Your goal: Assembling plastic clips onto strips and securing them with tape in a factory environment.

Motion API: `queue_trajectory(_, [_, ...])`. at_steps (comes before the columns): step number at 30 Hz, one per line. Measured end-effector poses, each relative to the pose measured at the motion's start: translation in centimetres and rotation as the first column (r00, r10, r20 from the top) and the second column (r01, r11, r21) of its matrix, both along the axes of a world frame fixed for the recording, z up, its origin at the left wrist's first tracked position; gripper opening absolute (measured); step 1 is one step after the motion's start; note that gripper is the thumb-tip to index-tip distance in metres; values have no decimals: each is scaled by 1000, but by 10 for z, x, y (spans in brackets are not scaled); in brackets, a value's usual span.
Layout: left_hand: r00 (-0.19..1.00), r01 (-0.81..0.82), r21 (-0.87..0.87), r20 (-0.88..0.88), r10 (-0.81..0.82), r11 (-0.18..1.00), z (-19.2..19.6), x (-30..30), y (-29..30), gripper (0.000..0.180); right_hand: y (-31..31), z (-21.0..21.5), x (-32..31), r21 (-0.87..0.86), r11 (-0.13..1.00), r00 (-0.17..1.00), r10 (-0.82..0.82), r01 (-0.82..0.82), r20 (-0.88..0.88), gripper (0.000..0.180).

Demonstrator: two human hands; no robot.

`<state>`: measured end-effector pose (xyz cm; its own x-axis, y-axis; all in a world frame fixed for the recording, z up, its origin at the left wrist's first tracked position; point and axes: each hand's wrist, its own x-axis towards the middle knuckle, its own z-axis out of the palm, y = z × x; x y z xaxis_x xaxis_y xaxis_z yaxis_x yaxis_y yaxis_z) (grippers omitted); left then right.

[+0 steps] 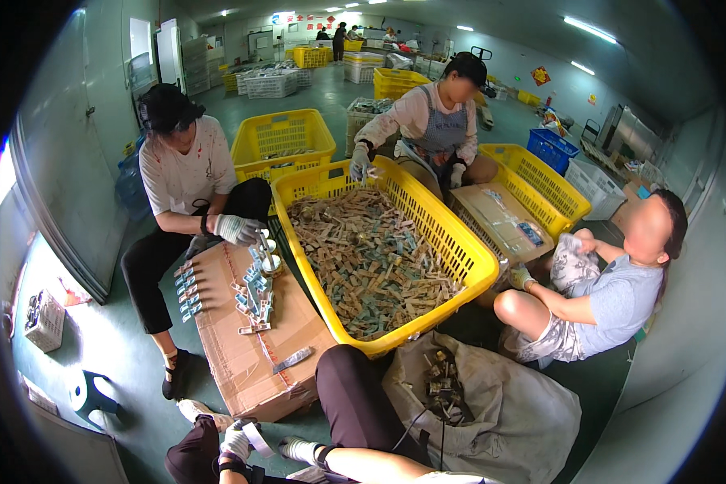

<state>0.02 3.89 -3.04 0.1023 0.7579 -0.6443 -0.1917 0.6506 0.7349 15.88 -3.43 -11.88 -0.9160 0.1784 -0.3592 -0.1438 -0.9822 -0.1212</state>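
Observation:
At the lower edge, my left hand (pixel 235 444), in a white knit glove, is closed round a pale lilac band (pixel 258 440) that looks like a tape roll. My right hand (pixel 300 450), also gloved, is just right of it with its fingers drawn together; whatever they hold is too small to make out. Ahead of my hands is a cardboard box (pixel 234 375). On its top lie a row of blue clip-like pieces (pixel 189 292), a loose pile of similar pieces (pixel 254 298) and a single grey-blue strip (pixel 294 359). My knee (pixel 351 395) stands beside the box.
A big yellow basket (pixel 476 274) holds many small brown and blue pieces. Right of my leg, a pale sack (pixel 524 403) carries dark metal parts (pixel 445 387). Three co-workers sit around: left (pixel 189 165), behind the basket (pixel 427 117), right (pixel 629 290). A second cardboard box (pixel 496 218) is far right.

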Motion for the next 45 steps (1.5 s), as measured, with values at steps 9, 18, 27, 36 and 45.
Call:
queue_trajectory(9, [997, 69, -10, -34, -70, 998, 9, 8, -2, 20, 12, -179, -18, -654, 677, 692, -292, -338, -660, 28])
queue_trajectory(18, [996, -33, -99, -81, 25, 995, -2, -31, -9, 23, -80, -138, -424, -848, 423, 723, -469, -319, -506, 24])
queue_trajectory(27, [999, 26, -135, -31, -30, 991, -11, 1, 5, 18, 8, -93, -30, -994, 85, 734, -670, -71, -110, 19])
queue_trajectory(36, [998, -13, -179, -62, 2, 984, -4, -8, 5, 14, 2, -41, -30, -965, -259, 708, -673, 47, 215, 15])
queue_trajectory(45, [945, 197, 69, -279, -171, 978, -49, -85, 1, 14, -12, -28, -26, -886, 297, 599, -655, -355, -460, 15])
